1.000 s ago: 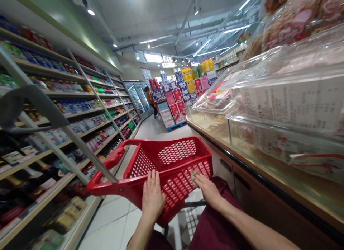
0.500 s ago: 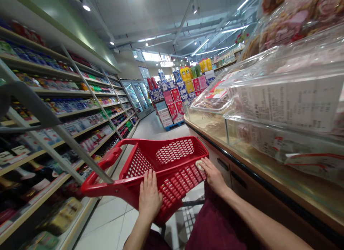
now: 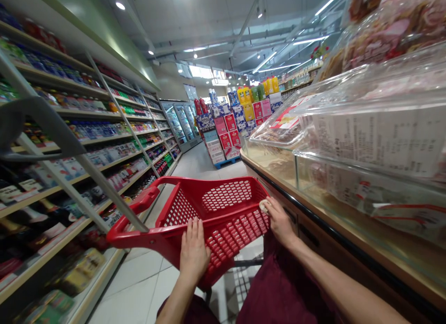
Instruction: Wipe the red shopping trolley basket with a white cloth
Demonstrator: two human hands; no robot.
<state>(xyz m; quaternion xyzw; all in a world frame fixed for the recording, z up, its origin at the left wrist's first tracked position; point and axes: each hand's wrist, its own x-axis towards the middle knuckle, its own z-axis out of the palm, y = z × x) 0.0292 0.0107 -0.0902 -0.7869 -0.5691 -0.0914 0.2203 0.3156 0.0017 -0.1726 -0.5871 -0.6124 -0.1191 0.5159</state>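
The red cart (image 3: 240,238) sits in the middle of the view, on the tiled floor (image 3: 134,287) just in front of the person, its latticed basket standing between the shelves on one side and a counter on the other. Its long handle end points toward the shelves; the opposite end comes close to the counter.

The left hand (image 3: 195,252) lies against the near side of the cart, palm toward the plastic, its fingers straight and nearly together, with the tips at the upper rim. The right hand (image 3: 281,221) is at the corner by the counter, its fingers bent and closed on a small pale cloth (image 3: 264,206) — the cloth is at the rim there, mostly bunched at the fingertips. How far the thumb wraps around it I cannot tell.

Below the hands, dark red clothing (image 3: 285,287) covers the person's lap. Near the cart's handle end, a grey handle (image 3: 38,128) on metal bars slants across the view in front of the shelves (image 3: 76,180), which carry rows of bottles and packs.

On the other side, the counter (image 3: 334,231) has a dark edge and a glass border; clear plastic packages (image 3: 376,128) with printed labels are piled on it. Farther off, boxes (image 3: 230,133) stand stacked on a blue pallet (image 3: 228,163), with yellow bottles (image 3: 244,95) on top — and beyond them are glass-doored coolers (image 3: 181,122) along the aisle.
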